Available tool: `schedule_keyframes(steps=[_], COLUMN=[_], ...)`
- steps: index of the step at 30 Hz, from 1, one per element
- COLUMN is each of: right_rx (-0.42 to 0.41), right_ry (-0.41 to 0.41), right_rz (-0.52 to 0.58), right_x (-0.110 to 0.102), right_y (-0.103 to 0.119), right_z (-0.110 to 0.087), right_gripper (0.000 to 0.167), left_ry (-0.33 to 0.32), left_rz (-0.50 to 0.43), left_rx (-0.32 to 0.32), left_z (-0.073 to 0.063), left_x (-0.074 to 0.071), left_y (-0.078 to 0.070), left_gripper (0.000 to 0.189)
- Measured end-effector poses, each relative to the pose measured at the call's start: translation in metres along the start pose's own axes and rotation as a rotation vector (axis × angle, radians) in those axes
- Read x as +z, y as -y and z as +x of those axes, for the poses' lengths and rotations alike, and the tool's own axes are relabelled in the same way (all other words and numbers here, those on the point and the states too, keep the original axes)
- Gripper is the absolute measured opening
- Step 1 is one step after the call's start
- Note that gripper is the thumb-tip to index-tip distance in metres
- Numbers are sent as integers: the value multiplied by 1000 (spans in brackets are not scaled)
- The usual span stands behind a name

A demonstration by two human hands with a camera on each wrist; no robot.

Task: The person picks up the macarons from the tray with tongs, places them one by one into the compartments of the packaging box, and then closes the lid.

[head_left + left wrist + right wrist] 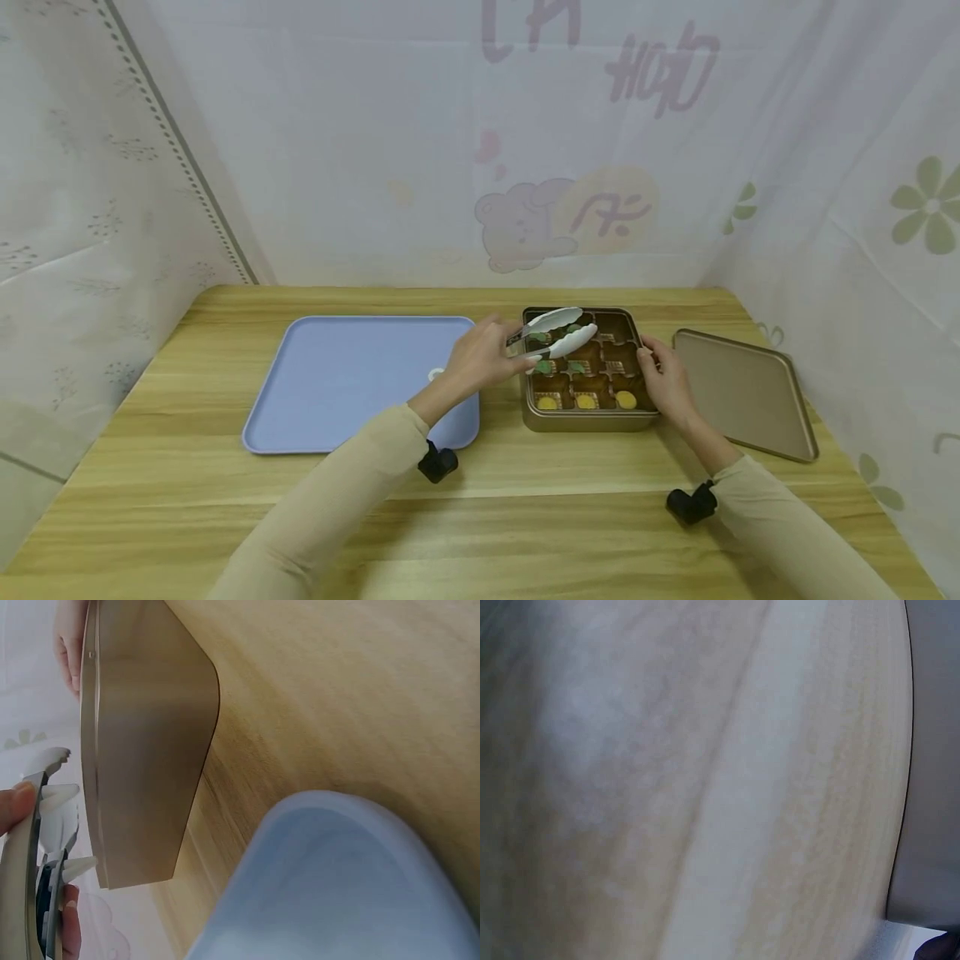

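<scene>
My left hand [483, 354] holds a pair of tongs [573, 342] with white scalloped tips, spread apart over the box. The box [588, 422] is a bronze-coloured metal tin with a divided insert. Yellow round pieces [585, 402] lie in its front row. Green leaf-like pieces [576, 367] sit in several compartments farther back. In the left wrist view the tong tips [60, 796] stand beside the tin's rim, with a thumb on one arm. My right hand [666, 379] grips the tin's right rim, thumb on top; its fingers are partly hidden.
A pale blue tray [352, 375] lies on the wooden table to the left, under the left forearm. A small white ring [435, 374] shows beside that wrist. The tin's flat lid [742, 392] lies at the right. Printed curtains [337, 167] hang around the table.
</scene>
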State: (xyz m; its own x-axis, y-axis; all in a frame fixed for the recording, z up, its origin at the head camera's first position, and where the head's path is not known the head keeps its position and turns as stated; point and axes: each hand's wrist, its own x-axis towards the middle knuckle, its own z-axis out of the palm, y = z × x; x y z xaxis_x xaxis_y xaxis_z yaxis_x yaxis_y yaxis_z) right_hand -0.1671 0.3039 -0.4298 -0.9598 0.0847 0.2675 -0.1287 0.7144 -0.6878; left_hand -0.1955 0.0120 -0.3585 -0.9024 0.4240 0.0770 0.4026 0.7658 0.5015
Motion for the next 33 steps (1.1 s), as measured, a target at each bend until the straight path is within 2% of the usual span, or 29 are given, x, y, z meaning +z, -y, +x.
schedule_keyframes(steps=[7,13,19,22,27,33], right_rx=[16,25,19,11,-4,3], right_ry=[15,20,17,11,10,2], right_rz=[25,31,18,10,2,1], right_x=[-1,-1,-1,-2,-2,-1], right_y=[1,0,1,1,0,-1], right_z=[-1,-1,0,0,1,1], right_gripper=[41,42,41,40,40,39], left_ry=[-54,-99,-152,-176,-205,-255], left_rz=[-130,-189,-187,-170,-163,-140], left_rx=[-22,-48,-92,-134,-241,-306], left_z=[-17,-38,-64,-79,-106,-134], left_x=[-6,-19,-37,-46,-64,-86], left_y=[13,35,69,89,124,157], left_gripper=[59,58,59,59,64,65])
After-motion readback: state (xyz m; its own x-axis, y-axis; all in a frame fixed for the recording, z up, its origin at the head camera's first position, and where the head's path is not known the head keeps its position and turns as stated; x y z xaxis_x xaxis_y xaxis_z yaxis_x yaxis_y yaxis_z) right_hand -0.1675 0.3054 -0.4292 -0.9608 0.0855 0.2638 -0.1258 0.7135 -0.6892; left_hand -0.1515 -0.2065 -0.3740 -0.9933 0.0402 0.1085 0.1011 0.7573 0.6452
